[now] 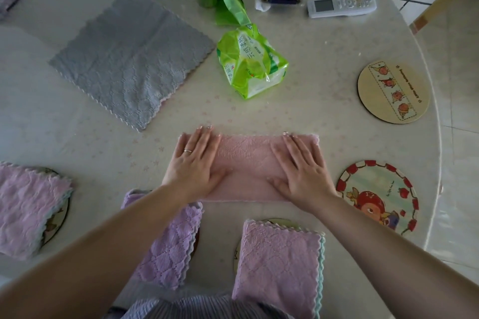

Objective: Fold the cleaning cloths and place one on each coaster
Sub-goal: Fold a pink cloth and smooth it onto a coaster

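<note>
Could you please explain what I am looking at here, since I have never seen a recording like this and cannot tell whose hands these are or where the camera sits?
There is no machine here: a person wears a wide-angle camera on the head, so the single picture looks down along their own arms. The left hand and the right hand lie flat, pressing a pink cloth folded into a strip on a round table. Nothing is gripped.

Nearer the person, three folded purple cloths lie on coasters. Two coasters on the right are bare: a red-rimmed coaster and a beige coaster. A grey cloth lies unfolded farther away. A green tissue pack and a white remote are clutter.
</note>
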`<move>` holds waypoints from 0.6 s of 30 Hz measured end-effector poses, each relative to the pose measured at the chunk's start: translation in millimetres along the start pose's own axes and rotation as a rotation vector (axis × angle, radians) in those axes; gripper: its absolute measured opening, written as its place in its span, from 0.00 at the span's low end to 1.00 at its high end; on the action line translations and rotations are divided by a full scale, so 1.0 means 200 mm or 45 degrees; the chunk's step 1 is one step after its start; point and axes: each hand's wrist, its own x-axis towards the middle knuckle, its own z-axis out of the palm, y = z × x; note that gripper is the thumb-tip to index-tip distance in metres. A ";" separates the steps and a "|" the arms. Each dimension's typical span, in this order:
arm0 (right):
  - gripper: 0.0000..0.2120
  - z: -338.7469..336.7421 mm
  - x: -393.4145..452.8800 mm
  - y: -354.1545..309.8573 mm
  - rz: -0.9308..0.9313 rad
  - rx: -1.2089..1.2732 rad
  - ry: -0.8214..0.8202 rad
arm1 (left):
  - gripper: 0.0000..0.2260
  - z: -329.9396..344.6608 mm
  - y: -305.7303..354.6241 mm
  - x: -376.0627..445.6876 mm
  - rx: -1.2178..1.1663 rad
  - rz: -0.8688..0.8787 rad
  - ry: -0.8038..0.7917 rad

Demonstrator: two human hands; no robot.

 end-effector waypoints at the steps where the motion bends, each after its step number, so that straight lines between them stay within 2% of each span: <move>1: 0.34 0.00 -0.02 0.03 0.023 -0.012 -0.020 | 0.38 -0.01 -0.02 0.00 -0.021 -0.034 -0.022; 4: 0.35 -0.03 -0.04 0.08 0.054 0.009 -0.052 | 0.40 -0.05 -0.02 0.00 -0.078 -0.161 -0.104; 6: 0.34 -0.07 -0.02 0.07 0.051 0.079 -0.016 | 0.36 -0.08 0.03 0.00 -0.175 -0.174 -0.115; 9: 0.28 -0.13 0.08 0.01 0.010 0.231 0.137 | 0.21 -0.16 0.15 -0.05 -0.401 0.098 0.154; 10: 0.23 -0.15 0.13 -0.01 -0.004 0.276 0.175 | 0.15 -0.17 0.19 -0.07 -0.497 0.172 0.169; 12: 0.16 -0.18 0.22 -0.08 -0.013 0.363 0.204 | 0.09 -0.19 0.26 -0.11 -0.597 0.253 0.039; 15: 0.15 -0.24 0.33 -0.14 -0.007 0.394 0.117 | 0.09 -0.14 0.30 -0.15 -0.565 0.278 -0.058; 18: 0.13 -0.28 0.41 -0.16 0.048 0.351 -0.014 | 0.11 -0.10 0.30 -0.17 -0.517 0.281 -0.011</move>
